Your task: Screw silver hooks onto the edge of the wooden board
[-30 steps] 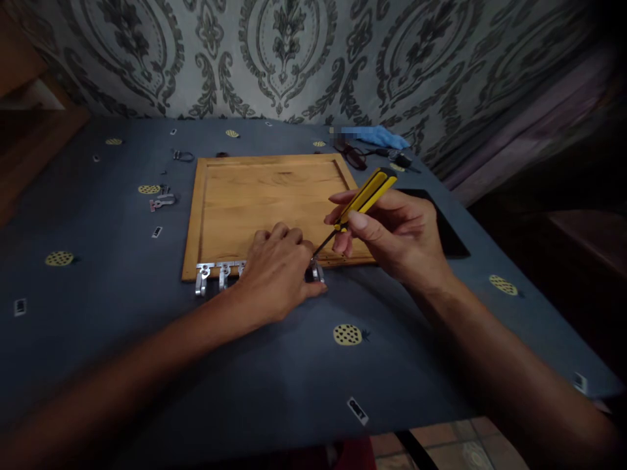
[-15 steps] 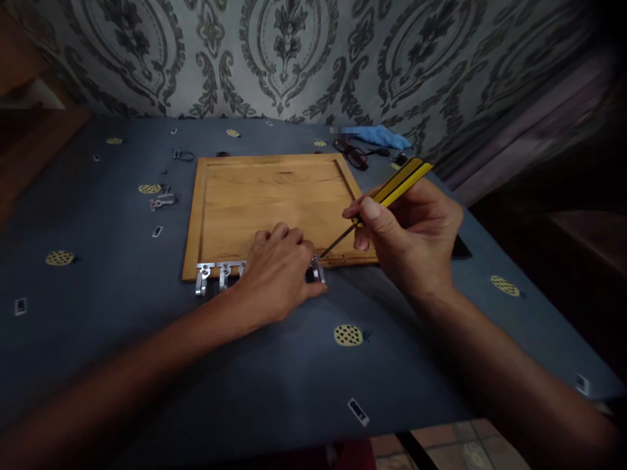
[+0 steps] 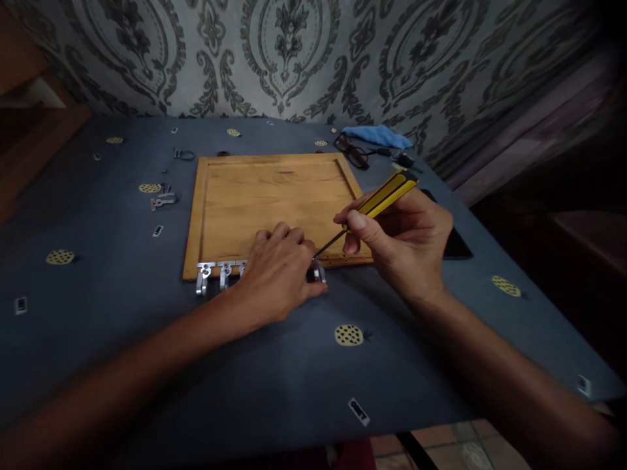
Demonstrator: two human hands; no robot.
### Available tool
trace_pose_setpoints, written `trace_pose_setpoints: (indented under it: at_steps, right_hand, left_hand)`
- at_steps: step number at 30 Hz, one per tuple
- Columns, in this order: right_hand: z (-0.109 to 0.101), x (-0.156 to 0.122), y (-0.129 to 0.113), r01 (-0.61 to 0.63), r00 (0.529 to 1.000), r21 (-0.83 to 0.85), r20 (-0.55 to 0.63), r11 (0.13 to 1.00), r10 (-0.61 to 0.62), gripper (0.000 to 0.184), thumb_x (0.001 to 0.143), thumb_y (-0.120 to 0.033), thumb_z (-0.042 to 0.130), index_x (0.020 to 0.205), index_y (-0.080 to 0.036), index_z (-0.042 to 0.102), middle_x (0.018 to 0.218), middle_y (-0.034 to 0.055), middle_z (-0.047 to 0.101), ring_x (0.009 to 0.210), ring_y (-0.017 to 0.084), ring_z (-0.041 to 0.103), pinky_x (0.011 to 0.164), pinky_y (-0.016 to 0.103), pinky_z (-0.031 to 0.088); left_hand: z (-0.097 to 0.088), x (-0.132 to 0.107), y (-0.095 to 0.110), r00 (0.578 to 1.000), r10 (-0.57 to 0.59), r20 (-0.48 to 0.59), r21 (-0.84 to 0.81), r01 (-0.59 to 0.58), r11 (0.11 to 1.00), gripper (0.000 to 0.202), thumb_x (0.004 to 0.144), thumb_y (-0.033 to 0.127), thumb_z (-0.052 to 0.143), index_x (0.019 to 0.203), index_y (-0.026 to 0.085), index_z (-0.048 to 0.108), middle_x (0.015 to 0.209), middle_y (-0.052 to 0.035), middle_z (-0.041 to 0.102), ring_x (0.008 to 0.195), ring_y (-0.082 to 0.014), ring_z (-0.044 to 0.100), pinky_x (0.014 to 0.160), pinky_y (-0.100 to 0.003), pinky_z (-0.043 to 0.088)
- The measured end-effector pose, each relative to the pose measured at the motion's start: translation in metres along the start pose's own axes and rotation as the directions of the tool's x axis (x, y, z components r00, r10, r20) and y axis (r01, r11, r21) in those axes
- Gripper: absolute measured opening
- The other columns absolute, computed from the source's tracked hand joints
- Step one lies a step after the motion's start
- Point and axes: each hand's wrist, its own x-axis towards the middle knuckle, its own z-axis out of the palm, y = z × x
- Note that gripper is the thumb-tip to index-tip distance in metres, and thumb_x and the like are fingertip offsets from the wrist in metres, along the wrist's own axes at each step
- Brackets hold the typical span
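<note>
A wooden board [image 3: 264,196] lies flat on the dark blue tablecloth. Several metal hooks [image 3: 211,274] sit along its near edge. My left hand [image 3: 277,274] rests curled over that edge, fingers closed on a hook [image 3: 317,270] at its right side. My right hand [image 3: 406,241] grips a yellow and black screwdriver [image 3: 379,196], whose tip touches the board's edge just above that hook.
Loose metal hooks [image 3: 161,199] lie left of the board, and another one [image 3: 183,155] sits farther back. Glasses [image 3: 353,153] and a blue cloth [image 3: 377,135] lie at the back right. A dark flat object [image 3: 455,245] lies behind my right hand. A patterned wall stands behind the table.
My right hand swung the screwdriver handle out to the right, then back a little leftward; its tip stayed at the hook. My left hand has not moved.
</note>
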Motion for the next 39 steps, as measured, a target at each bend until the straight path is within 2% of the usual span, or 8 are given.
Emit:
trace_pose_setpoints:
  at_steps: [9, 17, 23, 27, 29, 33, 38, 39]
  right_hand:
    - [0.001, -0.001, -0.007, -0.031, 0.999, 0.045, 0.034, 0.998, 0.03, 0.026, 0.07, -0.043, 0.09, 0.074, -0.025, 0.072, 0.071, -0.0019, 0.068, 0.045, 0.01, 0.059, 0.043, 0.027, 0.053]
    - [-0.004, -0.002, -0.008, -0.04, 0.995, 0.017, 0.089, 0.999, 0.038, 0.03, 0.065, -0.042, 0.093, 0.078, -0.023, 0.073, 0.072, -0.0018, 0.07, 0.044, 0.011, 0.06, 0.043, 0.027, 0.056]
    - [-0.014, 0.002, -0.007, -0.081, 0.967, 0.012, 0.244, 0.997, 0.075, 0.025, 0.085, -0.045, 0.078, 0.1, -0.025, 0.078, 0.086, 0.0014, 0.076, 0.053, 0.011, 0.065, 0.057, 0.029, 0.061]
    - [-0.012, 0.002, -0.004, -0.032, 0.983, 0.036, 0.184, 0.999, 0.025, 0.017, 0.081, -0.039, 0.083, 0.088, -0.024, 0.078, 0.09, 0.0009, 0.076, 0.046, 0.007, 0.059, 0.046, 0.024, 0.053]
    - [-0.009, 0.002, -0.003, -0.013, 0.99, 0.036, 0.141, 0.999, 0.007, 0.019, 0.076, -0.038, 0.087, 0.08, -0.023, 0.076, 0.088, 0.001, 0.076, 0.043, 0.006, 0.055, 0.041, 0.023, 0.049]
    - [-0.006, 0.003, -0.003, -0.042, 0.993, 0.085, 0.113, 0.996, 0.032, 0.024, 0.071, -0.039, 0.09, 0.073, -0.024, 0.072, 0.08, -0.0002, 0.075, 0.042, 0.008, 0.054, 0.039, 0.025, 0.05]
    - [-0.013, 0.006, -0.004, -0.069, 0.975, 0.083, 0.215, 0.994, 0.05, 0.027, 0.08, -0.038, 0.084, 0.105, -0.031, 0.076, 0.086, -0.0002, 0.076, 0.049, 0.013, 0.064, 0.049, 0.031, 0.059]
    - [-0.014, 0.006, -0.004, -0.062, 0.972, 0.077, 0.229, 0.995, 0.043, 0.026, 0.082, -0.036, 0.082, 0.107, -0.03, 0.076, 0.088, 0.0, 0.076, 0.05, 0.012, 0.064, 0.052, 0.031, 0.06]
  left_hand:
    - [-0.001, 0.001, 0.0, 1.0, -0.001, 0.013, 0.008, 0.001, 1.0, 0.04, 0.088, 0.051, 0.072, 0.104, 0.014, 0.069, 0.111, -0.0111, 0.067, 0.115, -0.0331, 0.055, 0.093, -0.045, 0.044]
    - [0.002, 0.0, 0.0, 1.0, -0.001, -0.01, 0.011, 0.001, 1.0, 0.039, 0.088, 0.052, 0.07, 0.104, 0.016, 0.07, 0.111, -0.0116, 0.067, 0.115, -0.0331, 0.055, 0.091, -0.044, 0.045]
    - [0.0, 0.0, 0.001, 1.0, -0.003, 0.006, -0.004, 0.003, 1.0, 0.041, 0.088, 0.05, 0.072, 0.108, 0.014, 0.07, 0.113, -0.0113, 0.066, 0.117, -0.0341, 0.054, 0.094, -0.046, 0.044]
    - [0.0, 0.001, 0.0, 1.0, -0.005, 0.008, -0.007, 0.005, 1.0, 0.04, 0.088, 0.051, 0.072, 0.106, 0.015, 0.07, 0.112, -0.0107, 0.067, 0.116, -0.0336, 0.055, 0.093, -0.046, 0.044]
    - [0.0, 0.001, 0.0, 1.0, -0.003, 0.006, -0.008, 0.003, 1.0, 0.04, 0.088, 0.051, 0.071, 0.104, 0.015, 0.07, 0.111, -0.0107, 0.067, 0.115, -0.0333, 0.055, 0.093, -0.046, 0.044]
    - [0.0, 0.001, 0.0, 1.0, -0.002, 0.014, -0.01, 0.003, 1.0, 0.039, 0.088, 0.051, 0.071, 0.103, 0.015, 0.069, 0.11, -0.011, 0.066, 0.114, -0.0329, 0.055, 0.092, -0.045, 0.044]
    - [-0.002, 0.001, 0.002, 0.999, -0.016, 0.029, 0.005, 0.016, 1.0, 0.04, 0.089, 0.051, 0.071, 0.104, 0.015, 0.07, 0.112, -0.0112, 0.066, 0.117, -0.0331, 0.054, 0.095, -0.045, 0.044]
    - [-0.002, 0.001, 0.002, 0.999, -0.017, 0.027, 0.007, 0.016, 1.0, 0.039, 0.089, 0.051, 0.071, 0.104, 0.015, 0.07, 0.112, -0.0109, 0.066, 0.117, -0.0327, 0.054, 0.095, -0.045, 0.044]
